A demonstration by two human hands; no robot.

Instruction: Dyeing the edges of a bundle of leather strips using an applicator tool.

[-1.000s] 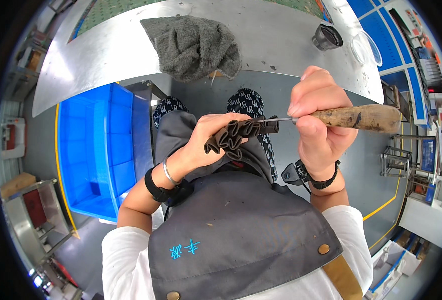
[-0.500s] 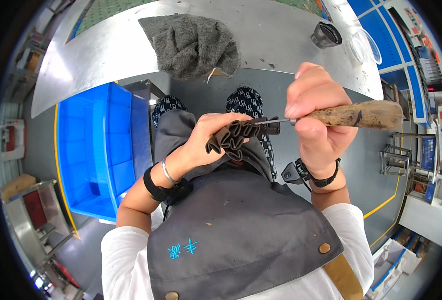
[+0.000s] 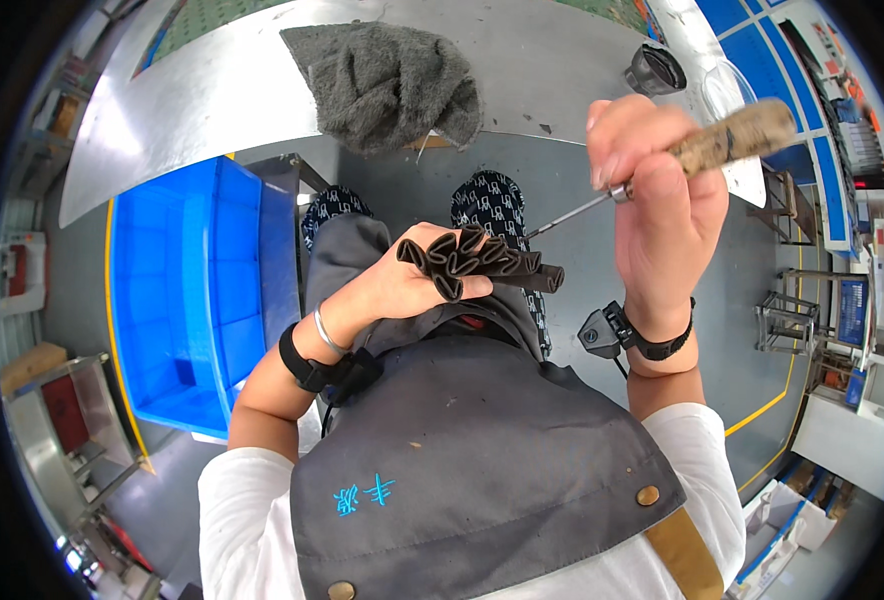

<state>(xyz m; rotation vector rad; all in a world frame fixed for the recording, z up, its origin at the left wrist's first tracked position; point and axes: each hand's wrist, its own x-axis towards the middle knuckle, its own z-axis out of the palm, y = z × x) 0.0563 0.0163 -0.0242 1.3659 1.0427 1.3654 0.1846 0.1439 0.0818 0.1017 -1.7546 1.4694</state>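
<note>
My left hand (image 3: 387,283) is closed round a dark brown bundle (image 3: 477,258) of thin, folded pieces, whose wavy, looped edges face up. What the pieces are made of I cannot tell. In my right hand (image 3: 662,205) is an awl-like tool (image 3: 737,138) with a worn wooden handle and a thin metal shaft. The shaft slants down to the left, and its tip is close to the far right side of the bundle; whether it touches is unclear. Both hands are held above my lap, in front of my grey apron (image 3: 482,440).
Across the front stands a metal table (image 3: 212,90) with a crumpled grey cloth (image 3: 392,85), a black cup-shaped piece (image 3: 654,70) and a clear plastic container (image 3: 730,90). A large blue bin (image 3: 182,290) is at my left. Metal racks (image 3: 790,300) stand on the right.
My right hand has risen and moved slightly right, drawing the tool's shaft back from the bundle and tilting its handle up. The bundle has turned a little in my left hand.
</note>
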